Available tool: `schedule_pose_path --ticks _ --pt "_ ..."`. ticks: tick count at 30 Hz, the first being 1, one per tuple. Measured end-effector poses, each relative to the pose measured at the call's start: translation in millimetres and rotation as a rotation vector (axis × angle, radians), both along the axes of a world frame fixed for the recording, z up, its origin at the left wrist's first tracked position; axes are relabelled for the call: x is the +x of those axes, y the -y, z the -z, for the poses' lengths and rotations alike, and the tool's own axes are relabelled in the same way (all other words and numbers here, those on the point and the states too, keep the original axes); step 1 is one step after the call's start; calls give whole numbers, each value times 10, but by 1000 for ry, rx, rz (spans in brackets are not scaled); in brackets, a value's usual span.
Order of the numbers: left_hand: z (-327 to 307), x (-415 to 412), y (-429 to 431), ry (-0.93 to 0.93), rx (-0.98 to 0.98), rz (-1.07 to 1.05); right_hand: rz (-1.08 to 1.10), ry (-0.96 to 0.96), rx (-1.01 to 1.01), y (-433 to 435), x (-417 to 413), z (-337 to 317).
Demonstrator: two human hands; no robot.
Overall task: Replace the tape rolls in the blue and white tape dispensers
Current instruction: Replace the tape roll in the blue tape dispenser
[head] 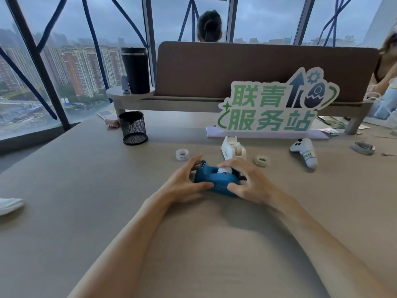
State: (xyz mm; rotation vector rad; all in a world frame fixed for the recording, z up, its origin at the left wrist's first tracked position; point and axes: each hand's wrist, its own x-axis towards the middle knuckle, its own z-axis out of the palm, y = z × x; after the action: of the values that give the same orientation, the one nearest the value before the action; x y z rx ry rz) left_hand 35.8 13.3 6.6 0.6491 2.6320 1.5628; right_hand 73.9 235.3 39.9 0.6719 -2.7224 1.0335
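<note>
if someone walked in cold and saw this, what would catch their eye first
Most likely the blue tape dispenser at the centre of the desk, gripped by the left hand and the right hand. Next, the big green-lettered sign standing behind it, with the white tape dispenser just in front of its base. Two loose tape rolls flank the white dispenser.

Both hands hold the blue tape dispenser [216,181] on the bench [64,190]: the left hand [187,181] grips its cutter end, the right hand [247,181] curls over the white roll [224,169] seated in it. Behind stands the white tape dispenser [233,148], with 2 loose rolls on the bench, one [182,154] to its left and one [262,160] to its right.
</note>
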Motion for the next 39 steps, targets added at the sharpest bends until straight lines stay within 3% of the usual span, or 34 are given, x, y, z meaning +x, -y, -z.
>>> schedule_pose_path --ticks 10,18,23,26,31,37,39 --pt "4 -47 -7 -14 70 0 -85 -166 143 36 -43 -23" --pt "-34 -9 -34 -23 51 -35 102 -342 -75 57 -11 44" --pt "-63 14 -78 -34 9 -85 194 -458 -322 101 -7 30" --pt "-64 8 -120 -67 -87 -179 246 -365 -525 131 47 -20" --pt "-57 33 -177 -203 -277 -304 221 -129 -581 196 133 26" --pt "-186 206 -108 -732 -314 -211 274 103 -856 186 87 36" --pt "-234 247 -100 -790 -351 -148 265 176 -932 187 122 0"
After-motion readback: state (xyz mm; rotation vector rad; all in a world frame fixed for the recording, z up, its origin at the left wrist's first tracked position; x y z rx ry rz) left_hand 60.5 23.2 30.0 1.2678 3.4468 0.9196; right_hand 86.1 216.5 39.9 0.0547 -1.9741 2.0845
